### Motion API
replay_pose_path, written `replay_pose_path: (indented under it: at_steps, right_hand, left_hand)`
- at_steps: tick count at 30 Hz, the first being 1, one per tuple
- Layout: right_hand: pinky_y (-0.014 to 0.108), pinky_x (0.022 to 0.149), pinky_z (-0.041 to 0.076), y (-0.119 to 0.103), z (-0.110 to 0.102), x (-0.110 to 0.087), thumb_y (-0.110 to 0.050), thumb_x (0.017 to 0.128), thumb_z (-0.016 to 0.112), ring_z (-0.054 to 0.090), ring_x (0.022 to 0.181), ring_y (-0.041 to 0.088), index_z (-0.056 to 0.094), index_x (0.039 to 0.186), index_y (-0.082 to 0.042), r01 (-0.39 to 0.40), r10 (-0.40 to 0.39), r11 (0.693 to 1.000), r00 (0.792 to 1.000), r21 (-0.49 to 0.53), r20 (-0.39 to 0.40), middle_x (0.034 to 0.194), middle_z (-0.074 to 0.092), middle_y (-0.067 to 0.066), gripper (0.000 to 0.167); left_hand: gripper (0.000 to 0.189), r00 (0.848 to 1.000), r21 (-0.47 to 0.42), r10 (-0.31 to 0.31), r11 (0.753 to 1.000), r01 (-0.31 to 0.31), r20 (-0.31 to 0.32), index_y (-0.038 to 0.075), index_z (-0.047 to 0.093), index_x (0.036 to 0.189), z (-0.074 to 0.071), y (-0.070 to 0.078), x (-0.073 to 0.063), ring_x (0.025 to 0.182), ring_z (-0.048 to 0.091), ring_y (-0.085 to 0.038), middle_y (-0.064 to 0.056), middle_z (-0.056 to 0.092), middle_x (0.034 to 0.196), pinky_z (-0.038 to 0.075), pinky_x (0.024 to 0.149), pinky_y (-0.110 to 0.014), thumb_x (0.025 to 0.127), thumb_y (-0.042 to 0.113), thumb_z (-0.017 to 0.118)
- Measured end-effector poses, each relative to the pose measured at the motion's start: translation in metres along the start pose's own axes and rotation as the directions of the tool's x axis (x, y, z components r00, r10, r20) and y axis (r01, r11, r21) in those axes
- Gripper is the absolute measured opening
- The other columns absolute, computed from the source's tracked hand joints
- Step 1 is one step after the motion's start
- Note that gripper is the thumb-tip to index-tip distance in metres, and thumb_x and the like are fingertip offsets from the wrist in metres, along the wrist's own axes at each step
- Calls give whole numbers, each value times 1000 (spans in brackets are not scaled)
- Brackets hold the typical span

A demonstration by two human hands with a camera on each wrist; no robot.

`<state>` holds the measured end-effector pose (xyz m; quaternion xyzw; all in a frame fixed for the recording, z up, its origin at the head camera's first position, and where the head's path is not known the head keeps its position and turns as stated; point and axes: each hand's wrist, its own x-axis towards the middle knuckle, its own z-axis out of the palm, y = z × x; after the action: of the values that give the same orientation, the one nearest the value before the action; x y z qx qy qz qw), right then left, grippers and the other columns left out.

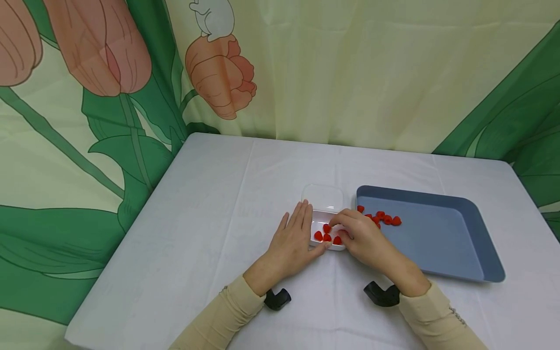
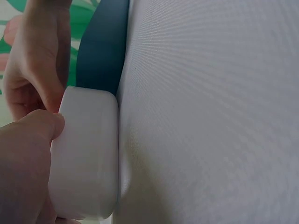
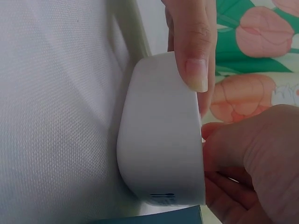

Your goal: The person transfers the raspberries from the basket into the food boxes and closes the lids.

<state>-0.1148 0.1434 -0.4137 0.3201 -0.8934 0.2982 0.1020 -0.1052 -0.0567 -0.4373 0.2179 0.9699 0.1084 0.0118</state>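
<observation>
A clear lid (image 1: 324, 197) is at twelve o'clock of the white box (image 2: 86, 154), and a blue-grey tray (image 1: 442, 238) is at three o'clock. The right hand (image 1: 365, 240) stands in the way, hiding part of both containers. Inside the box I see four red berries (image 1: 318, 236); more berries (image 1: 396, 220) lie toward the tray's ten o'clock. The left hand (image 1: 292, 245), at nine o'clock, has straight fingers against the box and its thumb on the rim. The right fingers bend over the box; whether they pinch a berry, I cannot tell. Only the right wrist view shows a dark cutlery print (image 3: 162, 195) on the box wall.
</observation>
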Motion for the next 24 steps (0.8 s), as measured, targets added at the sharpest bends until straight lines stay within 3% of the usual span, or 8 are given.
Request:
replay_pose_path:
  at_steps: [10, 19, 24]
  right_hand:
    - [31, 70, 59, -3, -7, 0, 15, 74, 73, 65, 86, 18, 72, 99, -4, -2, 4, 999, 999, 50, -38, 97, 72, 5, 31]
    - [30, 65, 56, -3, -21, 1, 18, 74, 71, 62, 81, 17, 72, 98, -3, 15, -12, 999, 994, 33, -104, 97, 71, 6, 32]
    - [25, 66, 55, 5, -26, -3, 16, 76, 69, 60, 79, 13, 72, 96, -3, -17, 17, 1000, 992, 1, -128, 95, 70, 5, 28]
  left_hand:
    - [95, 1000, 9, 7, 1000, -7, -6, 1, 16, 157, -1, 0, 0, 155, 15, -27, -14, 18, 166, 26, 121, -52, 94, 65, 46]
    - [94, 1000, -1, 12, 1000, -12, -19, 1, 16, 157, 1, 0, 1, 155, 17, -27, -14, 19, 165, 27, 121, -52, 95, 63, 47]
    - [94, 1000, -10, -3, 1000, 3, 10, 1, 15, 158, 0, 0, 1, 155, 15, -26, -14, 17, 166, 24, 122, -51, 95, 63, 48]
